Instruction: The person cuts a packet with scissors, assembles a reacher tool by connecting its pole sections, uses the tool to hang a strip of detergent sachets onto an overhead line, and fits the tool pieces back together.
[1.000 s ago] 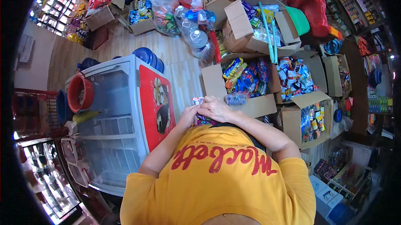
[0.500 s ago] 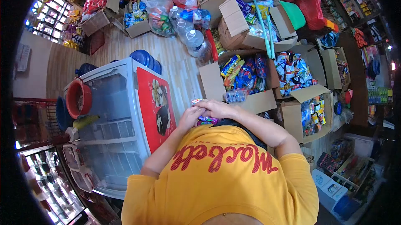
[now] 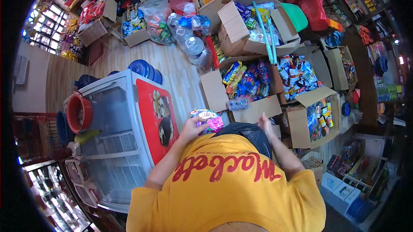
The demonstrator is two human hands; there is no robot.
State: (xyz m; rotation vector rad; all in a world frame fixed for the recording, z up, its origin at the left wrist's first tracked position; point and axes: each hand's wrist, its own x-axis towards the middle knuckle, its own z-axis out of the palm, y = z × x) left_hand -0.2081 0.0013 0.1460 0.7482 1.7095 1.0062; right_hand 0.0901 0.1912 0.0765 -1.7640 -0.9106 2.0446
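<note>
Pink-and-white printed packet (image 3: pixel 214 122) sat before the waist, print up, long axis slanting down-right. Left hand (image 3: pixel 190 129) gripped its left end; right hand (image 3: pixel 265 125) had fingers extended. Carton flap (image 3: pixel 254 109) lay between right hand and snack packs (image 3: pixel 248 82). Chest freezer (image 3: pixel 109 94) stood left.

The left fingers (image 3: pixel 194 122) are gripping a shiny pink-and-multicolored packet (image 3: pixel 214 124) just above the yellow shirt (image 3: pixel 228 184), while the right fingers (image 3: pixel 263 119) are hanging loosely spread, well to its right. A cardboard box (image 3: pixel 213 91) stuffed with blue and yellow packs (image 3: pixel 247 82) is sitting just beyond both sets of fingers, and another box (image 3: pixel 298 126) is standing right of the right ones. Left of the left fingers, a white-framed chest (image 3: pixel 109 96) is hogging space, and clear bottles (image 3: pixel 194 47) are standing farther ahead.
</note>
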